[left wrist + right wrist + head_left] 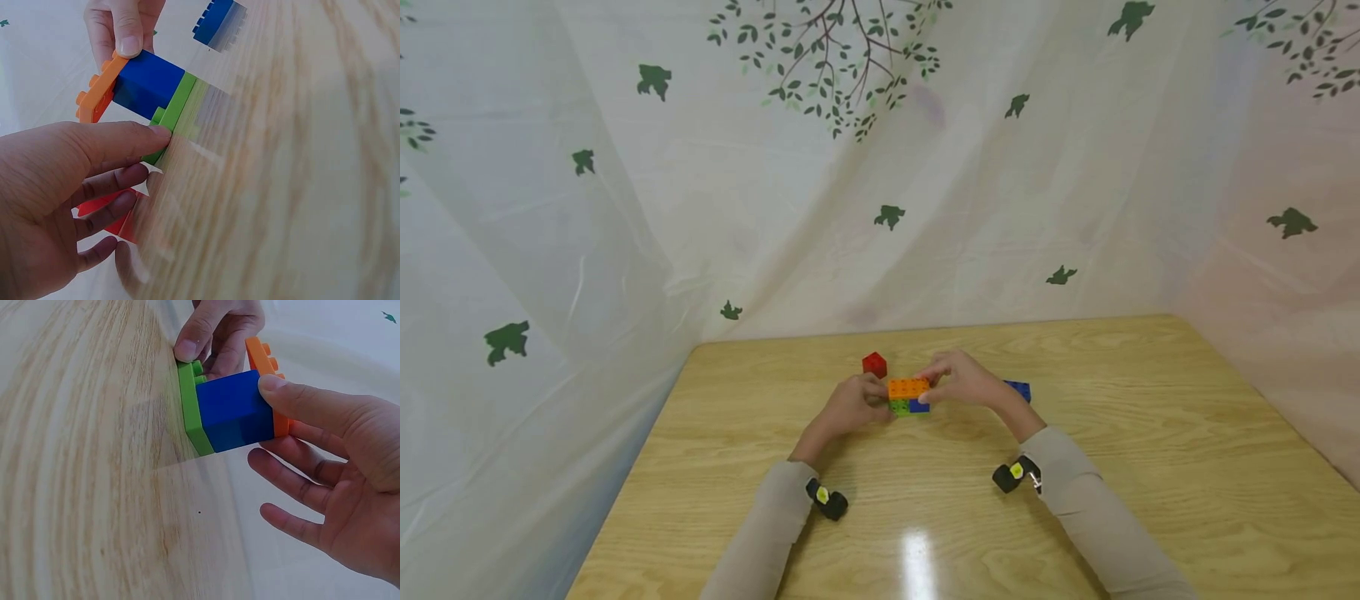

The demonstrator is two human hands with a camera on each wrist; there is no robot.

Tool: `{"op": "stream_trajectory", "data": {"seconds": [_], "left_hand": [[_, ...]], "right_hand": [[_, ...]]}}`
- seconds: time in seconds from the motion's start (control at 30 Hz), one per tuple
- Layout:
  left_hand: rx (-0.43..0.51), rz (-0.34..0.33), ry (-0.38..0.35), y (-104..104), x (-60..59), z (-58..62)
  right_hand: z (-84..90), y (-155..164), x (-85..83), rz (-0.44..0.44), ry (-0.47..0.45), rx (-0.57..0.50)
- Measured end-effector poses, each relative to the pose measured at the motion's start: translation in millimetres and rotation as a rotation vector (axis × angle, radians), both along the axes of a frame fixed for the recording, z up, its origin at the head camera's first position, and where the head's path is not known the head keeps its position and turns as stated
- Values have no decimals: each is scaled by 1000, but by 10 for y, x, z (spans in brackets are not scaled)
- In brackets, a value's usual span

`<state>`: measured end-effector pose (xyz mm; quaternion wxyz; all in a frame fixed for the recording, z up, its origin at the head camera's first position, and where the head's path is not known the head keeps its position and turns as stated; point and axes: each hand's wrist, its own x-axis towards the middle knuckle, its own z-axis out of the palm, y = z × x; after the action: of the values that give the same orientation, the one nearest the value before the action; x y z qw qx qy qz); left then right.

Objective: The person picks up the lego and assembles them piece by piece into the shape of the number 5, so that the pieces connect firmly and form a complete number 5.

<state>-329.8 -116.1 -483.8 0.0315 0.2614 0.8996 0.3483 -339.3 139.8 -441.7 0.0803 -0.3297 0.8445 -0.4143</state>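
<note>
A small brick stack stands at the table's middle: an orange plate (pixel 907 387) on top, a blue brick (pixel 919 407) under it and a green plate (pixel 898 407) at the bottom. My left hand (pixel 861 404) pinches the green plate (pixel 178 112) at its end with the thumb (pixel 159 132). My right hand (pixel 955 379) grips the other end, its thumb (pixel 294 400) on the blue brick (pixel 234 412) and the orange plate (pixel 262 356). The green plate (pixel 190 412) lies against the wood.
A red brick (pixel 874 364) sits just behind my left hand, close under its fingers (pixel 103 209). A loose blue brick (pixel 1018 389) lies behind my right wrist. A leaf-printed sheet walls the wooden table (pixel 1150 467) at the back and sides.
</note>
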Motion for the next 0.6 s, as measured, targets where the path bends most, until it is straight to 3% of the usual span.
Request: {"op": "stream_trajectory", "data": {"seconds": [0.6], "left_hand": [[-11,7,-15,16,18,41]], "right_hand": [[-9,3,-6,-4,7,22]]}}
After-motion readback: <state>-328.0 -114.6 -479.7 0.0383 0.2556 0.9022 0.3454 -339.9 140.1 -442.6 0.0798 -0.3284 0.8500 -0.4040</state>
